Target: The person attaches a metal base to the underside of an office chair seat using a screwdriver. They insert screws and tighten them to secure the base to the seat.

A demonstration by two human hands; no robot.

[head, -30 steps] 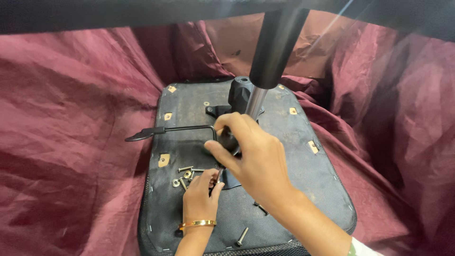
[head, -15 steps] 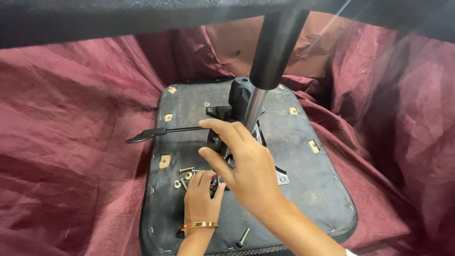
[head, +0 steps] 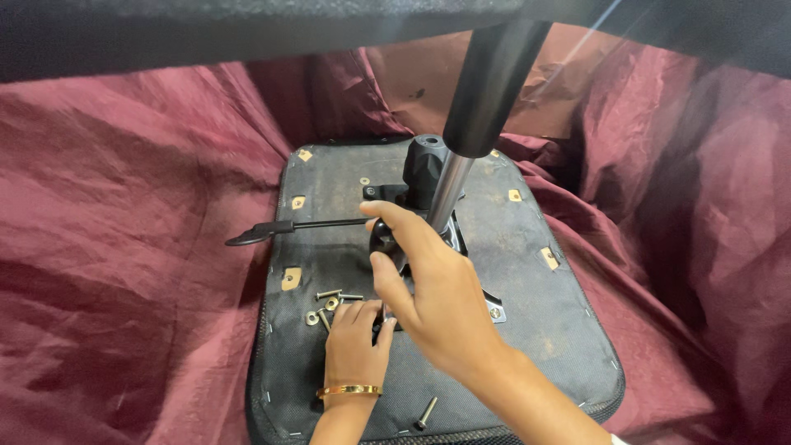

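— Where are the hands?
— Right hand curls half-closed around the black knob of the chair mechanism; left hand lies flat on the seat base; its grip I cannot tell.
— The screws?
— Loose, just beside its fingertips.

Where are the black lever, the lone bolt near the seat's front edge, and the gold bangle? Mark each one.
black lever (head: 284, 227): head view, on its thin rod near the paddle end.
lone bolt (head: 425, 413): head view, mid-shaft.
gold bangle (head: 349, 390): head view, on the band across the wrist.

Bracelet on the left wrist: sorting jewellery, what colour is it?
Gold; the bracelet shows best in the head view.
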